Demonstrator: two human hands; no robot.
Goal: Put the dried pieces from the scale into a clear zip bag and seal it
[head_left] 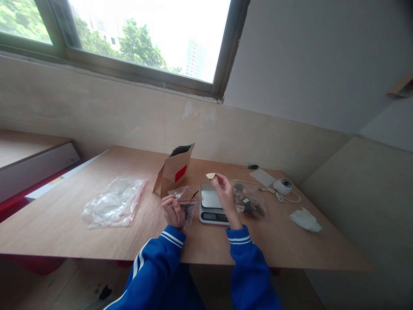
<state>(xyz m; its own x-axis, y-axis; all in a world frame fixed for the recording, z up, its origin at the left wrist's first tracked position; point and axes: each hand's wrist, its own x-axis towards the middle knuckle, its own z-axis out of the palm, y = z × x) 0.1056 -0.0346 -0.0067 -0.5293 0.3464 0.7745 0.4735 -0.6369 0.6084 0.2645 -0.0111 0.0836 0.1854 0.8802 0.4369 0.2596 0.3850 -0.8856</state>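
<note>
My left hand (174, 212) is closed on the edge of a small clear zip bag (190, 212) with something dark inside. Between the fingertips of my right hand (225, 193) is a small pale flat piece (211, 175), too small to name for certain. It hovers above a digital scale (209, 196) whose display faces me. Just behind my left hand stands a brown paper bag (171, 172), its top open and a red label on its front. Right of the scale, partly behind my right wrist, lie clear bags (254, 206) holding dark and brown items.
A stack of clear plastic bags (116, 202) lies at the left of the wooden table (74, 232). To the right are a white dome camera (283, 186) with its cable, a crumpled white tissue (306, 219), a white card (262, 177) and a green-handled screwdriver (253, 166).
</note>
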